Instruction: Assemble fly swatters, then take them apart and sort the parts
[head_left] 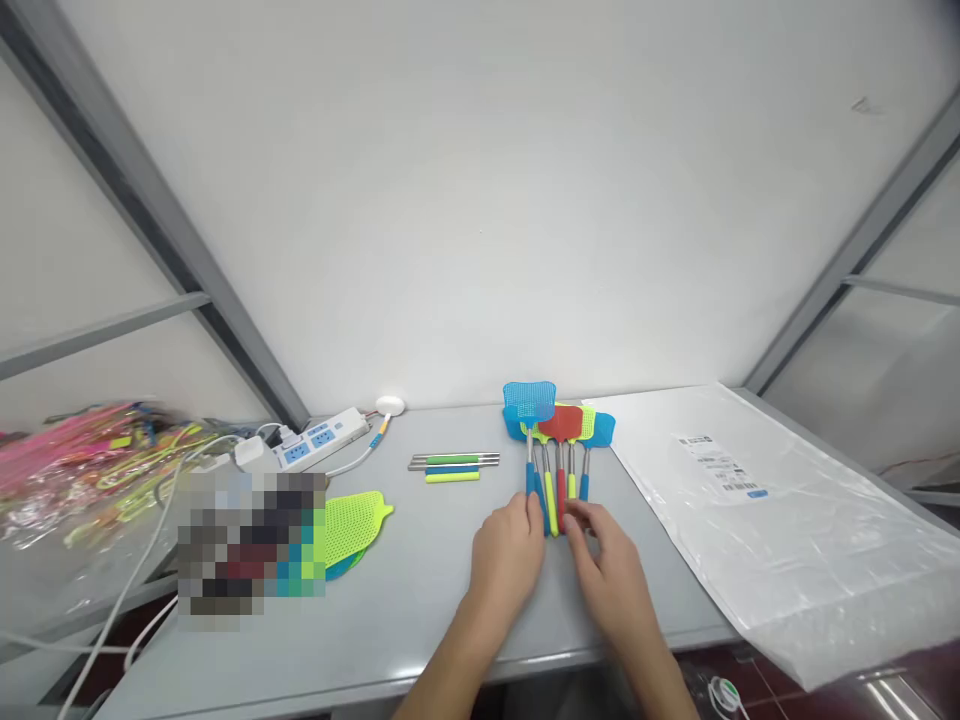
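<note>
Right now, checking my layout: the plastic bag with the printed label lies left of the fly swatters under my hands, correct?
No: the plastic bag lies right of the fly swatters, not left, as the head view shows.

The left forearm (469, 645) and right forearm (651, 655) angle inward from the bottom of view, bringing the left hand (511, 552) and right hand (606, 572) to either side of the fly swatter handles (559, 500). The left fingers (529, 512) curl against the handles, and the right fingertips (574, 515) bend inward, touching them.
</note>
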